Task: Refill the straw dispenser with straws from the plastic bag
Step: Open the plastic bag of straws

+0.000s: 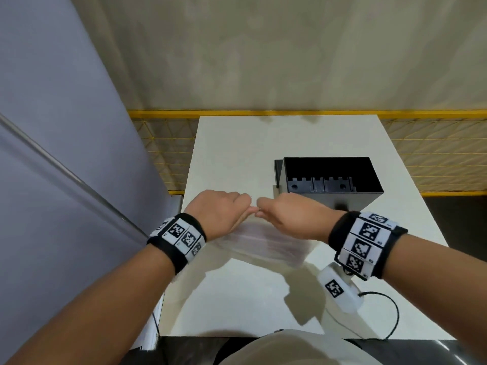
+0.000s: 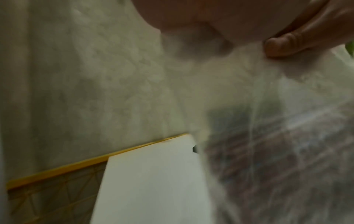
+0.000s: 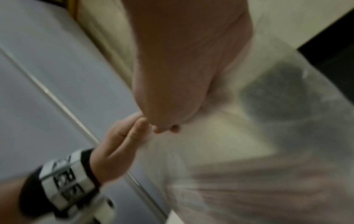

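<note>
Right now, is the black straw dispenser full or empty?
Empty: the head view looks into the open straw dispenser and shows its bare black floor, no straws.

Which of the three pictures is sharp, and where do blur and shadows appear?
Head view: mostly sharp, only the plastic bag smeared; hard arm shadows on the table. Left wrist view: soft, the bag streaked by motion. Right wrist view: blurred most, even the left hand and right hand.

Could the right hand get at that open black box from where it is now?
Probably yes. The black box stands open-topped just beyond the right hand with nothing between, but that hand and the left hand both pinch the plastic bag.
</note>
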Motion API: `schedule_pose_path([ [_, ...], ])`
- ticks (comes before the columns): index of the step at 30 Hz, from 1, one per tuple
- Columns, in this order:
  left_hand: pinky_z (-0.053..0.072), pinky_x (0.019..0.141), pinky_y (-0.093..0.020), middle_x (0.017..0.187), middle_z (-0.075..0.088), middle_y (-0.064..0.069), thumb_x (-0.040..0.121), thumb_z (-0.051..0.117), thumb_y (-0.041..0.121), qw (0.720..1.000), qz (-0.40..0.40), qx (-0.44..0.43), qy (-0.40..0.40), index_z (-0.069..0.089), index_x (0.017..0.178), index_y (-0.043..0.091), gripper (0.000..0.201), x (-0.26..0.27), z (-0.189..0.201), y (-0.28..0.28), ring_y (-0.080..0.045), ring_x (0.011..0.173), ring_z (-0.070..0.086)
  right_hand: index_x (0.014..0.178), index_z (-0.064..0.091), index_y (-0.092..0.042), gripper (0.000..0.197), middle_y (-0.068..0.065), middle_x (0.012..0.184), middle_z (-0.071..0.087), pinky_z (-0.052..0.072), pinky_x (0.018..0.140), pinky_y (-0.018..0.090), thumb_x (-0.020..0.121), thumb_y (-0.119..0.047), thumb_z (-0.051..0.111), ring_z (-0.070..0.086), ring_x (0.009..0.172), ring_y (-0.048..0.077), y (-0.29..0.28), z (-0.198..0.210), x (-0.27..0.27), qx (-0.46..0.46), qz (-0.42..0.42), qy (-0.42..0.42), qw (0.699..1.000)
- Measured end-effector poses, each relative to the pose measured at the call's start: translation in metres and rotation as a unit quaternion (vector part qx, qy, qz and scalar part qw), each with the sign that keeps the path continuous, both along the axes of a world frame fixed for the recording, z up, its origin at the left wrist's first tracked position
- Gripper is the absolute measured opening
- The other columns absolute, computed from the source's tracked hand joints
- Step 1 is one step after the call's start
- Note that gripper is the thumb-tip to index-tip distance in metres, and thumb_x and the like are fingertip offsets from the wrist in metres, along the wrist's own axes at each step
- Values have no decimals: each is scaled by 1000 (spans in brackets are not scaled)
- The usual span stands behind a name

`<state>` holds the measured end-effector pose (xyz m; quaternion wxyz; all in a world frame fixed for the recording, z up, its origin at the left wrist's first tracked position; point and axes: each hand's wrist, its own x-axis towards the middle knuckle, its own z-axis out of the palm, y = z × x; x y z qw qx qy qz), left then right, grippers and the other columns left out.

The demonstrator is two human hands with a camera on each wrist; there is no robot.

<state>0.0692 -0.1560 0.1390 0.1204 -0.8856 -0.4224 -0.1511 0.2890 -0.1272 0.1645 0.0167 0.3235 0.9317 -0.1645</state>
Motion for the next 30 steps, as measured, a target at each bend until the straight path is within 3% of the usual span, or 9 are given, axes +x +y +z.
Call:
schedule_pose_path([
  [5,40,34,-29,56,53,-1,109,17,47,994,87,-40,56,52,72,15,60,-70,-21,-9,-27,39,50,81,37,-22,38,-2,61,47,36,57,39,108,-49,30,46,55,22,4,-9,40,-18,-35,-44,998],
  [9,40,39,-31,55,50,3,107,11,53,987,139,-75,18,46,70,21,60,-89,-21,-20,-25,42,47,75,38,-19,39,-4,64,47,33,60,36,108,-41,41,41,56,12,7,-6,33,-85,-129,53,987],
  [11,35,49,-33,58,48,7,103,12,60,981,131,-142,-37,42,70,22,59,-63,-11,-22,-21,49,46,76,36,-17,38,-3,69,41,31,61,33,105,-38,48,36,59,14,8,-4,16,-175,-206,127,954],
  [13,41,57,-36,60,55,4,98,19,66,928,133,-286,-198,51,74,20,61,-26,-2,-19,-18,54,51,77,37,-21,32,-5,73,36,30,63,31,102,-31,53,34,63,11,7,2,-7,-257,-230,183,921],
  [16,51,58,-35,65,64,-7,98,34,64,769,154,-435,-442,57,88,16,55,20,2,-8,-24,55,61,77,43,-17,25,-5,71,45,33,64,32,101,-11,44,39,62,11,3,7,-33,-319,-240,243,884],
  [19,55,63,-48,69,63,-18,108,40,37,714,180,-446,-509,49,85,11,35,29,-2,3,-36,61,63,78,50,-13,27,-3,59,56,39,55,27,104,-11,43,50,53,10,6,14,-39,-434,-281,283,808],
  [24,57,65,-37,77,66,-13,102,58,14,690,214,-445,-529,56,81,6,22,10,-7,3,-26,67,64,83,60,-7,15,14,86,69,57,79,37,97,-2,58,68,84,27,13,6,-32,-511,-332,327,723],
  [28,48,63,-23,68,64,3,85,74,6,790,238,-386,-412,55,68,19,29,-11,-26,-7,-5,60,56,91,52,-4,11,22,92,68,65,71,36,98,3,48,74,87,35,18,4,-30,-552,-399,435,590],
  [30,43,63,-20,71,61,4,82,68,-4,789,252,-378,-413,52,73,25,35,-17,-34,-12,-5,62,55,89,53,-4,14,15,79,64,63,65,33,98,2,44,74,76,29,23,1,-28,-554,-419,432,575],
])
